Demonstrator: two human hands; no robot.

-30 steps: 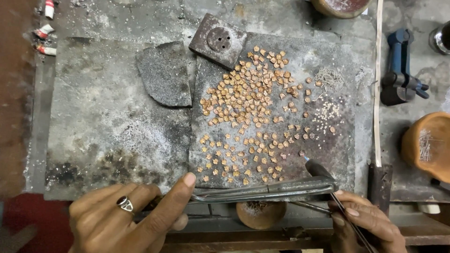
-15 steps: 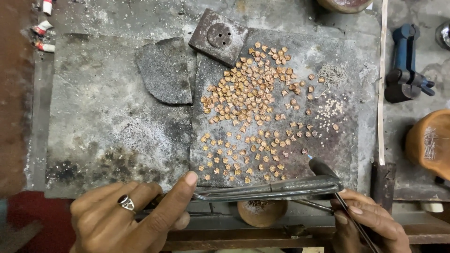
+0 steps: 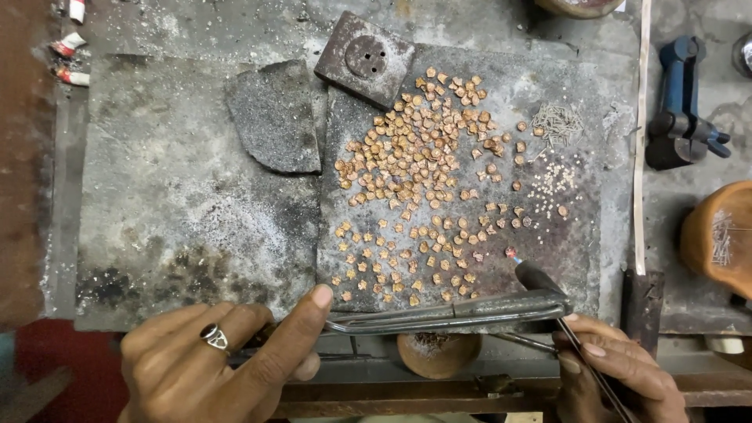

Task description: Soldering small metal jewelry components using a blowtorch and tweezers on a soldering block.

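Sooty bench (image 3: 180,211): right hand (image 3: 619,376) fingers pinching thin tool (image 3: 540,278), tip just right of copper bits (image 3: 423,180); left hand (image 3: 211,364) fingers steadying long tongs (image 3: 446,313) crosswise.

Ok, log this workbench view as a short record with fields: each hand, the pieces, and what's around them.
left hand: ring on one finger, holds a long metal tool lying across the slab's near edge
right hand: holds a thin dark-tipped tool, tip beside the pieces
pieces: many small copper-coloured bits spread on a dark slab
nearby: square metal block, blue tool, small pile of thin pins
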